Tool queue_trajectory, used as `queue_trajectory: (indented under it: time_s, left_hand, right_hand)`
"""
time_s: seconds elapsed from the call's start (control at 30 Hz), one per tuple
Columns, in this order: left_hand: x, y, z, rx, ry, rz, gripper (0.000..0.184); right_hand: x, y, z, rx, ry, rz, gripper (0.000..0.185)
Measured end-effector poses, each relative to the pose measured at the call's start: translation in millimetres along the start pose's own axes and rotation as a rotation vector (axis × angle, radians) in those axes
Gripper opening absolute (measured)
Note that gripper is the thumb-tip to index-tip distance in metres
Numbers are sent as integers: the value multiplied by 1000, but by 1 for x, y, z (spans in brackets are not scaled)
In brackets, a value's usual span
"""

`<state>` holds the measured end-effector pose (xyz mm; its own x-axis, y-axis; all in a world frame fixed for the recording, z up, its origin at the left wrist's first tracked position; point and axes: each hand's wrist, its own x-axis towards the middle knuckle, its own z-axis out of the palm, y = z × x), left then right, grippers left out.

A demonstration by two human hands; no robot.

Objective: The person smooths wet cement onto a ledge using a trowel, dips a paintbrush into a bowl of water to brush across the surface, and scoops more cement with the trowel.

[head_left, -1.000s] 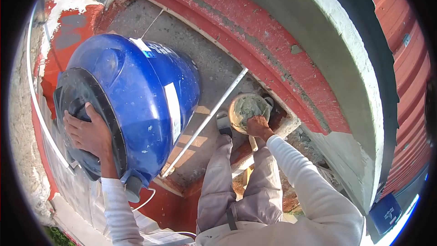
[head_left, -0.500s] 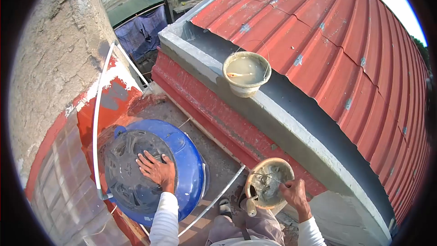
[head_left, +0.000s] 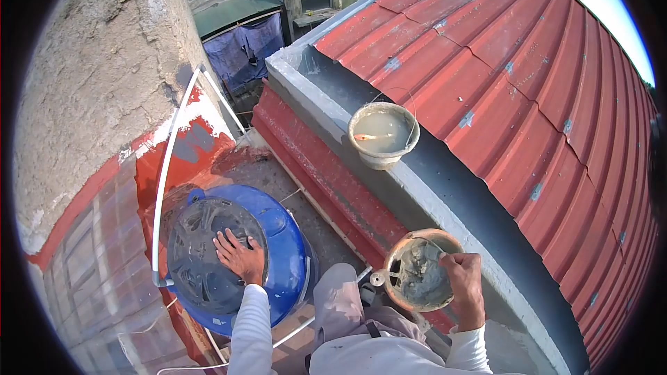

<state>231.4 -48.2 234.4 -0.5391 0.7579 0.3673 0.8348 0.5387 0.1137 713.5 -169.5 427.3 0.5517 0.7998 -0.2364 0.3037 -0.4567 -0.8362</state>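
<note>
My left hand lies flat, fingers spread, on the dark round lid of a blue drum. My right hand is closed at the near right side of a bucket of grey mortar, seemingly on its thin wire handle. A trowel rests in this bucket, its handle end poking out over the left rim. Farther up, a second bucket stands on the concrete ledge. Cloudy water fills it, and an orange-and-white handle of some tool shows inside.
A red ribbed metal roof slopes up at the right, with a gutter along its edge. White pipe runs upright left of the drum, beside a rough plastered column. My knee is bent at the bottom.
My right hand has lifted the mortar bucket up and right, closer to the ledge. One knee has risen into view. The left hand stays on the lid, and the view has shifted slightly.
</note>
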Motion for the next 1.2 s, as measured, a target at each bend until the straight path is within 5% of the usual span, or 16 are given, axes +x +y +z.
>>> queue_trajectory:
  time_s: [0.6, 1.2]
  left_hand:
    - [4, -2, 11, 36, 23, -8, 72]
    - [31, 4, 13, 32, -25, -32, 67]
  right_hand:
    - [39, -88, 14, -67, -196, -164, 28]
    - [145, -188, 253, -246, -772, -166, 37]
